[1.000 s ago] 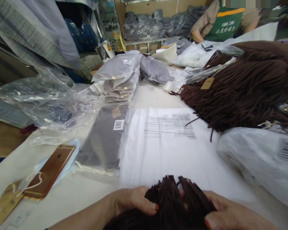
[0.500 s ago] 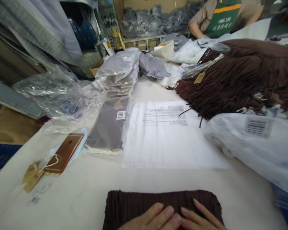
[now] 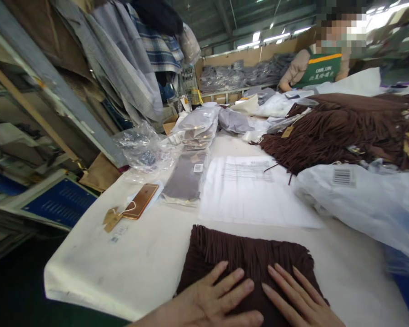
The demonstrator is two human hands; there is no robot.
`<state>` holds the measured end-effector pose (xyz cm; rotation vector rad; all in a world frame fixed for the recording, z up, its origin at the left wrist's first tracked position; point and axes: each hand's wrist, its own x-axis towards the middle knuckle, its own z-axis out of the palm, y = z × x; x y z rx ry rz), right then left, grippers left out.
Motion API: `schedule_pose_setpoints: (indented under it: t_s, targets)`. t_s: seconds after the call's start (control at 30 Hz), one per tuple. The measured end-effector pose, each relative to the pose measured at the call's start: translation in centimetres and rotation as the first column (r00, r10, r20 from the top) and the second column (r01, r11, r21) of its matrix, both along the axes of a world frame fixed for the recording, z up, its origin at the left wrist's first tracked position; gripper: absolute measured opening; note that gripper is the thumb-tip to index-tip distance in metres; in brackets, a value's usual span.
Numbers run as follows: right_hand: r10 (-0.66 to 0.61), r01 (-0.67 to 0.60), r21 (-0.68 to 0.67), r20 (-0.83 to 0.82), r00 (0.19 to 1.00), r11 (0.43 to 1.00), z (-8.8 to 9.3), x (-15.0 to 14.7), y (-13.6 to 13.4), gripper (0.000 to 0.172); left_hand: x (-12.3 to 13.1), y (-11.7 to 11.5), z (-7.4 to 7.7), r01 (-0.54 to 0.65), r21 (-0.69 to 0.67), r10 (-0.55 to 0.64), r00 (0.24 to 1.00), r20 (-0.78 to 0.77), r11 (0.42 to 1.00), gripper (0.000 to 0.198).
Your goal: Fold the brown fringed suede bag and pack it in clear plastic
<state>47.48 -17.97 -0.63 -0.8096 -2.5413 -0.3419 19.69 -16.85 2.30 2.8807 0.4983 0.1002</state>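
A dark brown fringed piece [image 3: 245, 247], perhaps a bag, lies flat at the near edge of the white-covered table [image 3: 150, 259]. Its strands run along the far side and the left. My left hand [image 3: 218, 297] rests on it with fingers spread. Beside it, my right hand [image 3: 295, 297] also lies flat on the brown surface, fingers stretched out. Neither hand grasps anything. Just beyond the fringed piece is a white plastic bag [image 3: 255, 200] with printed lines of text. The near part of the brown piece is hidden under my hands and by the frame's edge.
On the left lie a phone [image 3: 141, 202], cardboard tags [image 3: 112, 219] and crumpled clear plastic [image 3: 143, 147]. Grey bagged goods [image 3: 184, 177] are stacked behind. To the right are a brown fringed heap [image 3: 341, 127] and a barcoded bag [image 3: 368, 195]. A person in a green apron [image 3: 322, 70] stands beyond.
The view has tilted up and shifted left. More of the brown fringed piece shows, its fringe looser at the far edge. My fingers have spread and my hands have moved slightly apart on it.
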Motion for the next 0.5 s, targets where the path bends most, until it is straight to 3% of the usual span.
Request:
schedule_pose_setpoints:
  t_s: [0.1,0.2,0.27,0.3,0.33,0.4,0.43,0.47,0.5]
  targets:
    - [-0.059,0.057,-0.11,-0.016,0.998,0.992,1.1,0.3,0.4,0.082,1.2,2.1,1.8,0.002,-0.071,-0.007,0.998,-0.068,0.997,0.054]
    - [-0.069,0.069,-0.019,-0.017,0.997,0.997,1.5,0.6,1.2,0.09,1.2,3.2,3.2,-0.034,-0.071,0.029,0.997,-0.07,0.997,0.063]
    - [-0.076,0.076,0.052,-0.01,0.997,0.996,1.3,0.8,1.3,0.091,-0.3,2.5,3.8,-0.194,-0.045,0.194,0.981,-0.007,0.98,0.07]
    - [-0.077,0.077,0.076,-0.006,0.997,0.994,1.0,0.8,1.2,0.089,-1.5,1.7,4.0,-0.342,-0.034,0.344,0.937,0.062,0.939,0.068]
    - [-0.082,0.082,0.088,-0.005,0.997,0.993,0.7,0.7,1.0,0.088,-2.8,0.5,4.0,-0.515,-0.046,0.516,0.845,0.14,0.856,0.062]
    - [-0.084,0.086,0.1,-0.018,0.996,0.991,-0.1,0.4,0.2,0.082,-5.7,-2.5,3.4,-0.81,-0.166,0.82,0.522,0.236,0.563,0.045]
    - [-0.073,0.078,0.118,-0.046,0.996,0.99,-0.4,0.1,-0.2,0.079,-6.9,-4.2,2.7,-0.878,-0.25,0.908,0.361,0.215,0.408,0.038]
    - [-0.06,0.071,0.134,-0.086,0.995,0.988,-0.7,-0.4,-0.7,0.076,-7.9,-5.9,1.7,-0.902,-0.321,0.955,0.248,0.165,0.29,0.034]
    - [-0.04,0.059,0.144,-0.13,0.991,0.988,-0.9,-0.9,-1.1,0.071,-8.6,-7.5,0.4,-0.906,-0.363,0.975,0.187,0.122,0.219,0.033]
